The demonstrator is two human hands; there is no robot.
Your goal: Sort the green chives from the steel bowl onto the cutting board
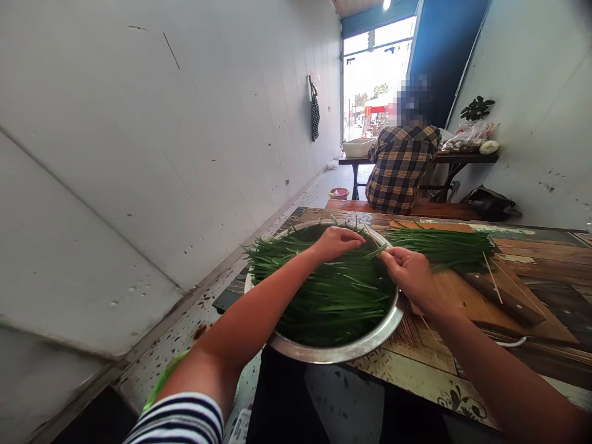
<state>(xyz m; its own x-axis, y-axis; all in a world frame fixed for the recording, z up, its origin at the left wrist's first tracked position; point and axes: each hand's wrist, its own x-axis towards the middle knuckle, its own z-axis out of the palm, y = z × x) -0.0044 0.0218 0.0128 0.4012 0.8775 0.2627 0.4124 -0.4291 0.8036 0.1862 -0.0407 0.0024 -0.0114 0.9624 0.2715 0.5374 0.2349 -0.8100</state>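
A wide metal basin (333, 355) is filled with long green chives (342, 296), some hanging over its left rim. My left hand (340, 242) is over the far part of the basin, thumb and fingers pressed together; what they pinch, if anything, is too small to make out. At the basin's right rim my right hand (409, 271) pinches the end of a few green chive leaves (377, 251). A thin stick seems to run up from the same spot. Another bundle of chives (439, 246) lies to the right, beyond my right hand.
A cleaver (504, 299) rests on a wooden cutting board (453, 299) to the right, with a skewer (493, 277) across it. Thin skewers (406, 332) lie beside the basin. Ahead, a person in a plaid shirt (402, 166) sits at another table. A white wall (185, 154) stands left.
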